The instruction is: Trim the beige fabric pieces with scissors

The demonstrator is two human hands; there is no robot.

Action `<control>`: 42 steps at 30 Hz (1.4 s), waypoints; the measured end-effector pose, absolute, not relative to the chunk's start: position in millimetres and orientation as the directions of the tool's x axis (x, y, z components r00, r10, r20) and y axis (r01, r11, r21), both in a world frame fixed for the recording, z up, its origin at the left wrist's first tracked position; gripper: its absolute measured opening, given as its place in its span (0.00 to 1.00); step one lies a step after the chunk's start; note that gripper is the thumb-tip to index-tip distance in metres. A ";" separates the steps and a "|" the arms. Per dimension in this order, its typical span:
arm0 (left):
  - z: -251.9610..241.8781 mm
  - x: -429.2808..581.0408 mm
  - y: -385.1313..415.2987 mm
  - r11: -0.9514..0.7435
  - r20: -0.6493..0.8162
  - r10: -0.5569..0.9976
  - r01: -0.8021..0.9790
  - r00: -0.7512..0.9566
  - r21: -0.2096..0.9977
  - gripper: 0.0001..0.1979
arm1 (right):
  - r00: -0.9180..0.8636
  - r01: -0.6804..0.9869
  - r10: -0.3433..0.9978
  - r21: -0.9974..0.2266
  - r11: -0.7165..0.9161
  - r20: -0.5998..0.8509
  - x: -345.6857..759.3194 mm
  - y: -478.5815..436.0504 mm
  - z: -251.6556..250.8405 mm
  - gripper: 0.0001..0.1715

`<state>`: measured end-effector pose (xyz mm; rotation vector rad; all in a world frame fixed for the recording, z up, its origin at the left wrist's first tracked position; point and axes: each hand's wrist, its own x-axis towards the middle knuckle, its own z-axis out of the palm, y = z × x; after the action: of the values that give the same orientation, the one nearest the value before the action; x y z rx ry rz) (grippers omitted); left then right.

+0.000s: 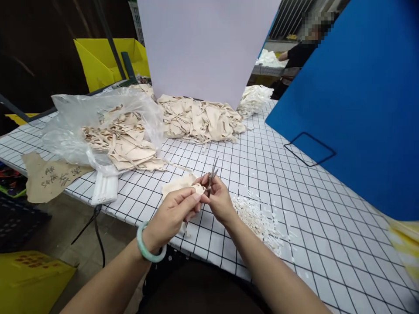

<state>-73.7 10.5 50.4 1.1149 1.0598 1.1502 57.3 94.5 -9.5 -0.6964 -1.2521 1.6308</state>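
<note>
My left hand (pixel 178 207), with a pale green bangle (pixel 144 250) at its wrist, pinches a cream fabric piece (pixel 176 184). Part of the fabric lies on the checked table just beyond the fingers. My right hand (pixel 220 198) is closed around small metal scissors (pixel 212 173), their blades pointing up and away from me. Both hands meet at the fabric's edge, where fingers partly hide it. Beside my right forearm, many small white scraps (pixel 258 220) are scattered over the cloth.
A clear plastic bag (pixel 70 126) of cream pieces lies at the left, near a white power strip (pixel 105 188) and a marked tan piece (pixel 49 176). Behind is a fabric heap (pixel 203 120) before a pale panel (pixel 209 48). A blue panel (pixel 360 87) stands right; a person (pixel 296 54) works beyond.
</note>
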 end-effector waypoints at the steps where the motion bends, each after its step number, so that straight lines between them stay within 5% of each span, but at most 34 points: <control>1: 52.3 -75.2 8.5 0.055 -0.045 0.993 -0.097 0.107 0.994 0.15 | -0.377 -0.348 0.923 -0.935 -0.068 0.073 58.1 89.4 -10.7 0.23; 5: 55.3 -75.6 5.5 -0.211 0.220 0.974 0.150 -0.049 0.966 0.13 | -0.385 -0.381 0.922 -0.903 -0.197 -0.039 48.5 60.6 -17.6 0.24; 9: 46.7 -69.5 8.3 -0.178 0.167 0.981 -0.101 -0.103 0.979 0.15 | -0.462 -0.355 0.885 -0.901 -0.250 -0.064 43.1 29.2 -25.4 0.26; 11: 40.8 -67.7 7.5 -0.135 0.113 0.985 -0.172 -0.132 0.976 0.15 | -0.461 -0.213 0.885 -0.961 -0.176 -0.060 55.9 21.9 -24.5 0.23; 14: 34.3 -64.9 0.9 -0.160 0.154 0.982 -0.045 -0.106 0.986 0.15 | -0.419 0.138 0.908 -0.989 0.052 -0.011 90.8 20.4 -13.3 0.21; 20: 25.9 -50.3 -12.8 -0.231 0.225 0.973 0.145 0.052 0.962 0.17 | -0.430 0.539 0.897 -0.769 0.345 0.101 139.4 14.4 10.6 0.24; 42: 15.1 -34.0 -8.8 -0.394 0.349 0.908 0.188 0.230 0.900 0.14 | -0.427 0.513 0.891 -0.770 0.379 0.154 152.2 3.6 0.4 0.31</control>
<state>-34.0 -8.8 15.1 1.7533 1.0197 1.2136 152.2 3.6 0.4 -1.2037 -2.0791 0.8747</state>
